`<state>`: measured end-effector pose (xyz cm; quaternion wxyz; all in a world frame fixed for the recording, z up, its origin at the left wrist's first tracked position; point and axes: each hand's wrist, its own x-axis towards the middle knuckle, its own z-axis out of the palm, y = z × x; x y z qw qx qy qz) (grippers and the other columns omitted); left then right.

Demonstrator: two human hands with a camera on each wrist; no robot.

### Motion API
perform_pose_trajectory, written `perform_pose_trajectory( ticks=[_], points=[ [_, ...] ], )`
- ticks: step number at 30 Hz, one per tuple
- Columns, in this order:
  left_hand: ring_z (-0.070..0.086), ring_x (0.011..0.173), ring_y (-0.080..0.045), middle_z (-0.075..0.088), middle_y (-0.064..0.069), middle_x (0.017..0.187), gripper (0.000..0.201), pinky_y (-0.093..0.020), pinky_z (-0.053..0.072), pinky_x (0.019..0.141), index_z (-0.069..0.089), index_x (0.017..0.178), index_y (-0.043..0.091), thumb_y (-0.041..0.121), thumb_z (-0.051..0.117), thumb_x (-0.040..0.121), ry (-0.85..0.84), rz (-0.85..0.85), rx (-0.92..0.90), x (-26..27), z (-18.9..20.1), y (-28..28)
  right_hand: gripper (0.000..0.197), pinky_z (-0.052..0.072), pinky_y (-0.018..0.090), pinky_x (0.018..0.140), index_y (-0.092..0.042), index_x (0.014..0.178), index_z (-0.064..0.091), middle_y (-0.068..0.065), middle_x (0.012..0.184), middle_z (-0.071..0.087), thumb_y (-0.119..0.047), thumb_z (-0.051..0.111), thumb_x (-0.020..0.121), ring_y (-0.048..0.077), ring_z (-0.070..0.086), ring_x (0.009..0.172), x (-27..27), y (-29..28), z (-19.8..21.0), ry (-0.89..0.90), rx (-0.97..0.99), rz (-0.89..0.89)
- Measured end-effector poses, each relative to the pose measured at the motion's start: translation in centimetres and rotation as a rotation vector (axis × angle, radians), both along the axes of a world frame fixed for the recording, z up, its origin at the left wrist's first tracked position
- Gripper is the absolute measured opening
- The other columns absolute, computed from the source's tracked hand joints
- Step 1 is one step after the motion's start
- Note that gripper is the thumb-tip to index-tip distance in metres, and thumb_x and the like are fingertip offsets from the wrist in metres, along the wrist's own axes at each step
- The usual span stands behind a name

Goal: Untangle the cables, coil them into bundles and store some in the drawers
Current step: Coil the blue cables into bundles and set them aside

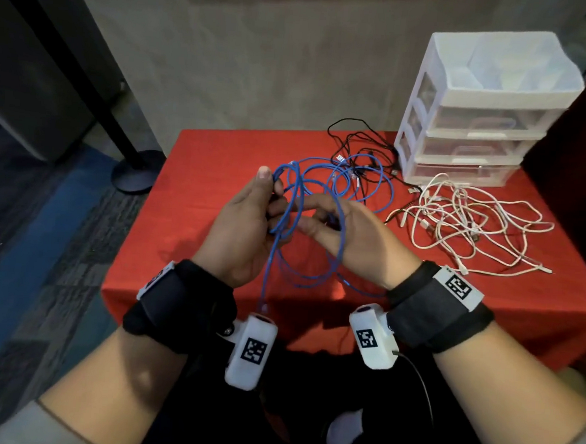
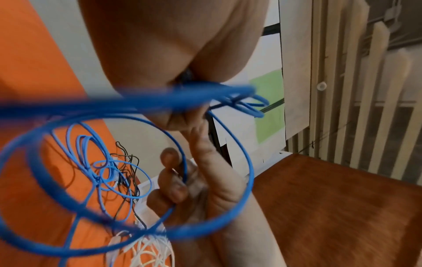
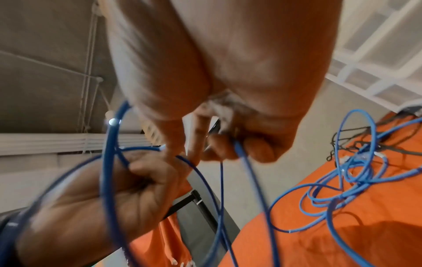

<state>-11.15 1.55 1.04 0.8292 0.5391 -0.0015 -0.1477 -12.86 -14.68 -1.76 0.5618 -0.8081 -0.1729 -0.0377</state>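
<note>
A blue cable (image 1: pixel 298 201) hangs in loops between my two hands above the red table (image 1: pixel 220 155). My left hand (image 1: pixel 250 219) grips the gathered loops, thumb up, fingers curled round them. My right hand (image 1: pixel 332 224) pinches a strand of the same blue cable (image 3: pixel 239 153) between thumb and fingers. One end with a plug dangles near my left wrist. More blue loops (image 1: pixel 352 181) lie tangled on the table behind. In the left wrist view the blue cable (image 2: pixel 160 101) crosses my palm, and my right hand (image 2: pixel 189 184) faces it.
A tangle of white cables (image 1: pixel 466 225) lies at the right. Thin black cables (image 1: pixel 361 140) run behind the blue ones. A white three-drawer unit (image 1: pixel 480 109) stands at the back right corner, drawers closed. A black post base (image 1: pixel 135 174) stands on the floor left of the table.
</note>
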Motion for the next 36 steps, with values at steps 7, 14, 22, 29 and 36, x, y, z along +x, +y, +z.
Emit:
perform_pose_trajectory(
  ticks=[7,14,22,29,36],
  points=[
    [0.027,0.044,-0.005,0.031,0.008,0.058,0.037,-0.019,0.026,0.043,0.049,0.081,0.022,0.043,0.035,0.108,0.063,-0.147,-0.117,0.0,0.0,1.8,0.014,0.039,0.018,0.065,-0.013,0.083,0.067,-0.011,0.069,0.058,-0.017,0.072,0.095,-0.003,0.049,0.062,1.0,-0.9,0.6,-0.007,-0.200,0.023],
    [0.025,0.044,-0.003,0.030,0.010,0.057,0.035,-0.018,0.027,0.042,0.045,0.077,0.027,0.041,0.038,0.108,-0.020,0.079,-0.022,2.6,0.4,8.3,0.029,0.039,0.032,0.062,-0.015,0.070,0.055,-0.002,0.062,0.056,-0.029,0.060,0.096,0.012,0.049,0.058,3.5,-9.9,0.6,0.095,-0.108,-0.692],
    [0.030,0.048,-0.007,0.029,0.007,0.059,0.037,-0.019,0.034,0.047,0.064,0.092,0.015,0.035,0.038,0.110,-0.207,0.122,0.432,1.8,-0.7,6.3,0.024,0.035,0.028,0.049,-0.018,0.074,0.062,0.010,0.067,0.053,-0.026,0.069,0.096,0.014,0.043,0.052,3.4,-8.3,-0.3,0.206,0.093,-0.575],
    [0.034,0.044,-0.008,0.037,0.013,0.057,0.033,-0.042,0.048,0.057,0.057,0.087,0.015,0.037,0.043,0.108,-0.384,0.088,0.566,0.9,-0.2,2.9,0.021,0.045,0.018,0.073,-0.027,0.115,0.069,-0.005,0.087,0.063,-0.016,0.055,0.104,0.005,0.058,0.076,2.5,-4.4,-0.8,0.182,-0.138,-0.279],
    [0.045,0.046,-0.009,0.049,0.014,0.060,0.031,-0.036,0.047,0.049,0.056,0.084,0.018,0.032,0.042,0.109,-0.550,0.203,0.651,0.7,0.4,2.2,0.033,0.044,0.020,0.094,-0.014,0.124,0.066,-0.003,0.105,0.068,-0.036,0.055,0.101,0.007,0.062,0.101,-0.2,-1.9,2.5,-0.052,-0.028,-0.166]
  ],
)
